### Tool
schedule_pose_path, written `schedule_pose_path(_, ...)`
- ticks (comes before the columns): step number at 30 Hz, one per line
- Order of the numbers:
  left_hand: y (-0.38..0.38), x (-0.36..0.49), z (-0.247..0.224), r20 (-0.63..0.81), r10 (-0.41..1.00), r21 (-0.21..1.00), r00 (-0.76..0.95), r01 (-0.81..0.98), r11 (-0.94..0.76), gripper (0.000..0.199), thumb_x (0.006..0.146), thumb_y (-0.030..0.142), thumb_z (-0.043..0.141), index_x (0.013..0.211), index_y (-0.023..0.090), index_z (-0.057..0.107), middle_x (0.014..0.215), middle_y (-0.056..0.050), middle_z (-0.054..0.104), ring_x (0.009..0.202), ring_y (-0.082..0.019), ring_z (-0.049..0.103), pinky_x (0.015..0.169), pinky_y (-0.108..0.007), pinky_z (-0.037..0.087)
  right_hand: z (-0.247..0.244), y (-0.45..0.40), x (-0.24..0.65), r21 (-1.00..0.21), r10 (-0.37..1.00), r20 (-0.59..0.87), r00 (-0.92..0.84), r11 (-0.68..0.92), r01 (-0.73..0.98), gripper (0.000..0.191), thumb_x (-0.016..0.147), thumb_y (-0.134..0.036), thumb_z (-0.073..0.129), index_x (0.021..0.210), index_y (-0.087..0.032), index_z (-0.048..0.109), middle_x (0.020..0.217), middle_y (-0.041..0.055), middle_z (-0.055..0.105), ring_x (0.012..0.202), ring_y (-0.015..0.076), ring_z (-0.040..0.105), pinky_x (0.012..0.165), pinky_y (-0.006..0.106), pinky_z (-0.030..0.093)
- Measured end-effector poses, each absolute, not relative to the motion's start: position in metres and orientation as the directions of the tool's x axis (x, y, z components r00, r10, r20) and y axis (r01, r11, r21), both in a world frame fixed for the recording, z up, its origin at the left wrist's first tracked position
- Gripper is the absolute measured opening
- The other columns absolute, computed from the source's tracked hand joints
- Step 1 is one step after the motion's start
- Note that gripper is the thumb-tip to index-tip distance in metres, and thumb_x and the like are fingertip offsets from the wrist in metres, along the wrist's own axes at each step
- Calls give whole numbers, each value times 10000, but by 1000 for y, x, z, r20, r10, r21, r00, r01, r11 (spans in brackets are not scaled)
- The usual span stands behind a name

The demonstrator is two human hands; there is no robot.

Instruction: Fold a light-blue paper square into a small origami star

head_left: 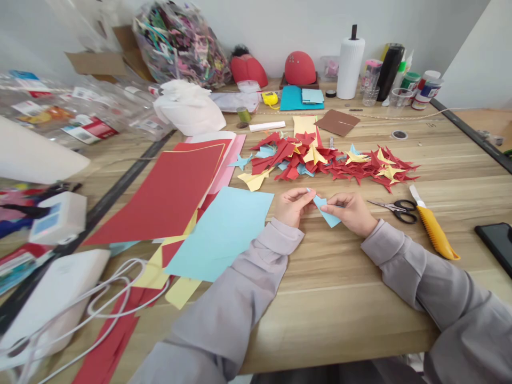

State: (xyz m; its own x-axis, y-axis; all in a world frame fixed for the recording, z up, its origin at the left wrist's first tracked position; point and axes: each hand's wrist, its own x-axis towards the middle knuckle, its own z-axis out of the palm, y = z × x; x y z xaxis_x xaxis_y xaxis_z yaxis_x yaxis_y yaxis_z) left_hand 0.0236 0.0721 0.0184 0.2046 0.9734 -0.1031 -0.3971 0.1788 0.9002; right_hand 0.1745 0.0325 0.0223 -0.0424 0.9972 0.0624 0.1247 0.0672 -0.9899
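Note:
Between my two hands is a small folded piece of light blue paper (330, 217), its lower right corner pointing down. My left hand (293, 206) pinches its upper left end between thumb and fingers. With thumb and forefinger, my right hand (349, 212) grips its right side. Just beyond lies a heap of red, yellow and blue folded paper shapes (356, 169), several of them star-like. A large light blue sheet (228, 232) lies left of my left hand. Black-handled scissors (396, 207) and a yellow-handled cutter (434, 229) rest to the right of my right hand.
Red sheets (168, 186) and a white power bank (56, 304) with a looped cable lie on the left. Along the back stand a white bottle (350, 69), a black bottle (390, 74) and a bag of scraps (182, 45). A phone (498, 242) sits at far right.

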Motion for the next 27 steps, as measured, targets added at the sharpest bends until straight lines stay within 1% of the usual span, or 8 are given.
schedule_pose_path(5, 75, 24, 17, -139, 983, 875, 116, -450, 177, 368, 386, 241, 886, 685, 155, 690, 671, -17, 709, 591, -119, 635, 582, -238, 502, 22, 33, 174, -986, 995, 81, -52, 87, 141, 385, 574, -500, 787, 595, -140, 653, 590, 16, 624, 541, 102, 494, 527, 243, 408)
schedule_pose_path(8, 77, 22, 18, -160, 978, 863, 137, -462, 206, 335, 433, 263, 871, 683, 144, 682, 673, -31, 710, 597, -128, 644, 590, -250, 517, 22, 33, 174, -987, 996, 70, -48, 76, 139, 379, 565, -487, 795, 602, -135, 658, 589, 17, 624, 540, 102, 491, 522, 241, 403)
schedule_pose_path(12, 78, 19, 20, -179, 969, 853, 170, -465, 239, 301, 508, 270, 831, 741, 147, 686, 642, -30, 699, 571, -124, 642, 558, -234, 516, 20, 33, 175, -984, 996, 73, -54, 81, 156, 355, 590, -472, 781, 611, -136, 667, 598, 22, 636, 549, 108, 506, 530, 244, 410)
schedule_pose_path(16, 76, 20, 22, -152, 969, 863, 195, -452, 227, 361, 554, 373, 810, 822, 160, 695, 627, -27, 694, 570, -134, 647, 539, -234, 516, 18, 32, 175, -984, 995, 85, -56, 93, 153, 351, 605, -474, 768, 616, -138, 668, 602, 23, 642, 546, 108, 511, 528, 244, 413)
schedule_pose_path(18, 74, 20, 21, -104, 962, 888, 251, -413, 204, 424, 511, 363, 841, 857, 165, 696, 666, -30, 708, 614, -142, 659, 572, -240, 528, 17, 32, 175, -984, 995, 86, -53, 93, 154, 356, 610, -483, 761, 622, -139, 671, 599, 23, 641, 543, 108, 509, 516, 240, 411)
schedule_pose_path(21, 73, 20, 18, -34, 941, 950, 336, -282, 135, 478, 420, 250, 885, 853, 158, 705, 702, -30, 719, 626, -143, 655, 621, -253, 535, 17, 32, 175, -981, 994, 92, -53, 99, 169, 356, 625, -490, 747, 634, -141, 680, 613, 33, 655, 557, 117, 525, 516, 242, 423)
schedule_pose_path(23, 73, 18, 15, -25, 934, 972, 356, -209, 105, 456, 418, 239, 886, 831, 150, 712, 677, -27, 712, 597, -139, 643, 615, -258, 531, 17, 32, 175, -979, 995, 89, -54, 97, 179, 345, 630, -481, 743, 639, -141, 685, 627, 40, 667, 567, 123, 537, 521, 245, 429)
schedule_pose_path(27, 74, 17, 11, -26, 938, 976, 346, -192, 98, 432, 409, 267, 890, 786, 149, 714, 636, -21, 700, 559, -131, 631, 587, -251, 527, 17, 32, 175, -975, 993, 92, -71, 104, 194, 316, 637, -453, 735, 647, -140, 691, 630, 43, 668, 568, 126, 538, 521, 247, 422)
